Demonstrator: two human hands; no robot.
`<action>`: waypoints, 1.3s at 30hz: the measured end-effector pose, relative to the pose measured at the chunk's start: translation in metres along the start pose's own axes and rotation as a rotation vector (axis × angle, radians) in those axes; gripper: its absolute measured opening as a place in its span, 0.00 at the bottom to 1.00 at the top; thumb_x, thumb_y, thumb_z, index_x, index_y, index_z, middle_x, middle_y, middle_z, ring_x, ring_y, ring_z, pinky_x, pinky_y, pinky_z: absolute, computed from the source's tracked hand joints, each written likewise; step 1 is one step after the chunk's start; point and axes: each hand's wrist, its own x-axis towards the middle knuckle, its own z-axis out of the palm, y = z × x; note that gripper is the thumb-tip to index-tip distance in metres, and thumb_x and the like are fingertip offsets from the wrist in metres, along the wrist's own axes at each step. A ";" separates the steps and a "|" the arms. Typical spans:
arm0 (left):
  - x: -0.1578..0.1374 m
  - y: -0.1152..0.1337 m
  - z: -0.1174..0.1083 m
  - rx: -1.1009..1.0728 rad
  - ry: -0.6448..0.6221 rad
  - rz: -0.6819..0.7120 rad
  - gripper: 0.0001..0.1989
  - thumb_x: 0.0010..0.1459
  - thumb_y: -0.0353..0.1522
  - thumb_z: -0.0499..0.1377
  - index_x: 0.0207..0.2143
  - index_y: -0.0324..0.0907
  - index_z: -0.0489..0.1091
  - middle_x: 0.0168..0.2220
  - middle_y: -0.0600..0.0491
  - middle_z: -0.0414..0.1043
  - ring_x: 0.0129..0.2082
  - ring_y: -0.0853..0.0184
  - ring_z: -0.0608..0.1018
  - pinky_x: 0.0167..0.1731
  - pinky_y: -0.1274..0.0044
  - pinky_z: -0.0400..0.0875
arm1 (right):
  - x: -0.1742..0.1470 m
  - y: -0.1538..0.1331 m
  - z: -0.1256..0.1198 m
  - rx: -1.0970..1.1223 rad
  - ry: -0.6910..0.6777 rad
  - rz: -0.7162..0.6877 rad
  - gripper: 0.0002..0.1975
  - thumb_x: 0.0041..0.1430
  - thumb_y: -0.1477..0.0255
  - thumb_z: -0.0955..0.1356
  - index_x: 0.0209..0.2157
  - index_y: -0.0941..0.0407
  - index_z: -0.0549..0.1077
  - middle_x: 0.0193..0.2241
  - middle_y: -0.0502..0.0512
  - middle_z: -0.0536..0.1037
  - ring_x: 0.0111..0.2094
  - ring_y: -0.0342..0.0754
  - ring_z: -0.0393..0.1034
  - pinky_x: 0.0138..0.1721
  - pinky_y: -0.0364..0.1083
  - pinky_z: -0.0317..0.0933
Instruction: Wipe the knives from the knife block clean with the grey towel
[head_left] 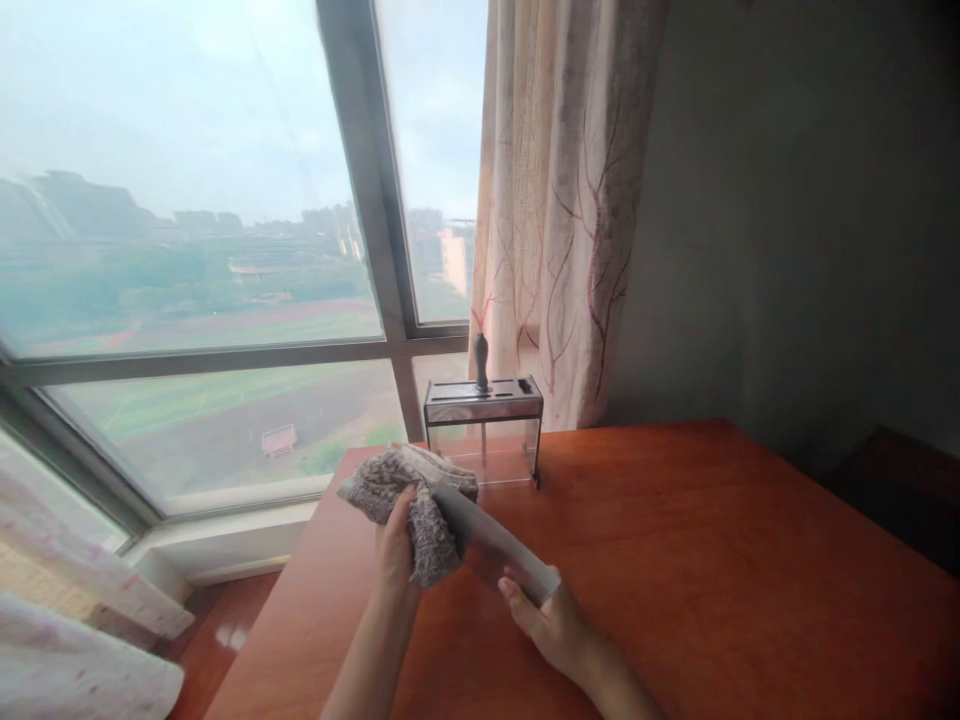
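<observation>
From where I stand, the broad-bladed knife (504, 548) is held above the near part of the counter, slanting from its near right end up to its far left end, where the blade lies against a bunched, fluffy grey cloth (435, 535). The blade looks stiff, smooth and thin, probably metal, so I would expect a fair weight toward its broad face and a slippery surface if damp. I cannot tell for certain which long side is sharp, so the safe place to take hold is the handle, hidden inside the right hand (553, 622). Its fingers are curled round that near end, with a fingertip or the thumb reaching onto the flat of the blade. The cloth seems soft, light and limp, easy to squeeze anywhere; a thick fold should be the wiser grip, keeping skin off the metal. The left hand (397, 545) has its fingers closed into that cloth, the thumb on top, with no gap showing. Beyond them, at the far side of the reddish wooden counter (675, 520), stands a see-through knife block (484, 408) with a dark upright handle (481, 362) rising from it. Behind are a tall window (172, 260) to the left and a patterned curtain (574, 240) farther right.
</observation>
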 end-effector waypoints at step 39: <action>0.012 0.014 -0.009 0.285 0.262 0.269 0.17 0.40 0.32 0.69 0.35 0.36 0.75 0.29 0.54 0.76 0.27 0.69 0.77 0.27 0.80 0.72 | 0.007 -0.006 -0.024 -0.071 -0.108 -0.013 0.17 0.59 0.57 0.65 0.26 0.57 0.71 0.17 0.49 0.68 0.19 0.43 0.62 0.22 0.42 0.53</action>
